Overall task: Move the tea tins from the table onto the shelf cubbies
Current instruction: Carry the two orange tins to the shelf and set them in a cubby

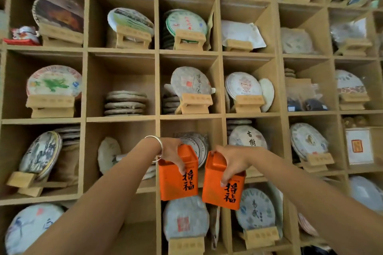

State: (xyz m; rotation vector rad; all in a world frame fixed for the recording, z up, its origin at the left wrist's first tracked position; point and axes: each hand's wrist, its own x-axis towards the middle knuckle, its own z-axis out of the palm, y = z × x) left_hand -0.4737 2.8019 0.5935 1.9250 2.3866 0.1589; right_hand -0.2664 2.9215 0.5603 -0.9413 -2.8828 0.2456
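Note:
Two orange square tea tins with black characters hang in front of the wooden shelf cubbies (157, 85). My left hand (173, 152), a silver bangle on its wrist, grips the left tin (176, 182) from above by its lid end. My right hand (232, 163) grips the right tin (222, 187) the same way, fingers curled down its front. The tins are side by side, close together, before the lower middle cubby that holds wrapped tea cakes (196, 145). The table is out of view.
Nearly every cubby holds round paper-wrapped tea cakes on small wooden stands (194, 102). A flat stack of cakes (125, 102) lies in the cubby above left of my hands. A white box with a red seal (358, 146) stands at the right.

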